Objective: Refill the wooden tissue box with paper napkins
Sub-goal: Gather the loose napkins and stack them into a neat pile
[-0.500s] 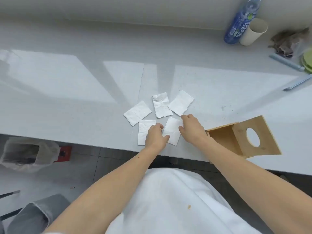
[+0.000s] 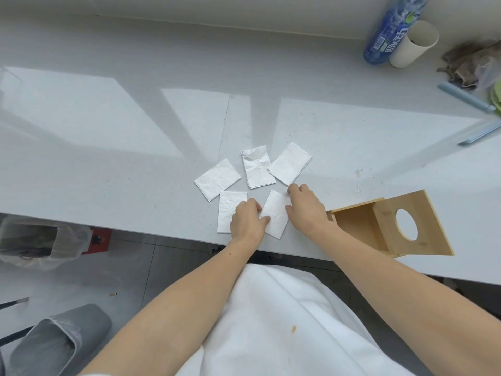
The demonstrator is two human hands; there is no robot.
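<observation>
Napkins lie fanned just beyond the fingertips, the nearest napkin pressed flat between the left hand and right hand, neither gripping yet; pinch its edge cleanly, then carry it rightward into the open wooden tissue box.

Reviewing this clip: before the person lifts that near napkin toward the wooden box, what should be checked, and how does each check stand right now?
1. Both hands on the target: ok. Left hand and right hand rest on the near napkin.
2. Grip closed on it: not ok; it lies flat on the counter.
3. Wooden tissue box open: ok; the lid with round hole is swung aside.
4. Box interior free: cannot tell; only partly visible.
5. Target separate from neighbours: ok; the lower-left napkin lies beside it, not overlapping.
6. Four other napkins waiting: ok.
</observation>
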